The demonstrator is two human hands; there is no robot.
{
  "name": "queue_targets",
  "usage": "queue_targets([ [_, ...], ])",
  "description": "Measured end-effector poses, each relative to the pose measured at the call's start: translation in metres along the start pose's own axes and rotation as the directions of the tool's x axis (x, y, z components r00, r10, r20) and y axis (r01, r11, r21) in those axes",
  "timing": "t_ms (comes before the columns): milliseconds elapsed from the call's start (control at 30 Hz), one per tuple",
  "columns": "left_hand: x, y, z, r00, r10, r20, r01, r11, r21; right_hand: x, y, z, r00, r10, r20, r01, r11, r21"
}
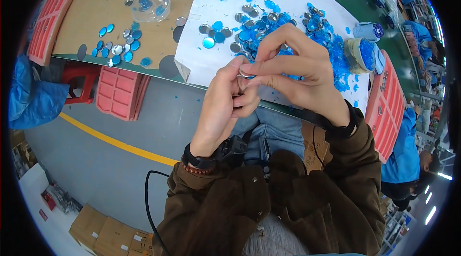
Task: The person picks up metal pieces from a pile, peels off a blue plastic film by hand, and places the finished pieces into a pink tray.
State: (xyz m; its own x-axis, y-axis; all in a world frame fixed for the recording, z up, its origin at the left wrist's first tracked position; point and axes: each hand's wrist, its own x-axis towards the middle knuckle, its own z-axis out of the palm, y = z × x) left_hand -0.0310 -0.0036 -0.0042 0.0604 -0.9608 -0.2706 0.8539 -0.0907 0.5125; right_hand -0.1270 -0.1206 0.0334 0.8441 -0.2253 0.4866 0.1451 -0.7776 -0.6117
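Note:
Both my hands meet over the table's near edge around one small round metal disc (246, 72). My left hand (224, 95) is closed, pinching the disc between thumb and fingers. From the right, my right hand (300, 66) grips the same disc with thumb and forefinger; its far side is hidden by my fingers. Beyond my hands, a pile of silver and blue discs (247, 35) mixed with blue film scraps (338, 59) lies on a white sheet (201, 16). One bright blue disc (208, 42) rests at the pile's left side.
To the left, more discs (117, 49) lie on brown board beside a clear round tub (151, 4) holding some. An open jar of blue bits (360, 55) stands at right. Pink trays (122, 93) are below the table edge and at both ends. A black cable (148, 198) hangs at left.

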Motion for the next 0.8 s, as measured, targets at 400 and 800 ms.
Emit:
queue_targets([
  [400,0.001,0.000,0.011,0.981,0.098,-0.168,-0.059,0.973,0.223,-0.002,-0.001,-0.006,0.997,0.054,0.047,-0.056,0.998,0.036],
  [800,0.004,-0.005,0.014,0.944,0.227,-0.238,-0.151,0.942,0.299,-0.008,0.000,0.007,0.978,-0.192,0.079,0.207,0.905,-0.372],
])
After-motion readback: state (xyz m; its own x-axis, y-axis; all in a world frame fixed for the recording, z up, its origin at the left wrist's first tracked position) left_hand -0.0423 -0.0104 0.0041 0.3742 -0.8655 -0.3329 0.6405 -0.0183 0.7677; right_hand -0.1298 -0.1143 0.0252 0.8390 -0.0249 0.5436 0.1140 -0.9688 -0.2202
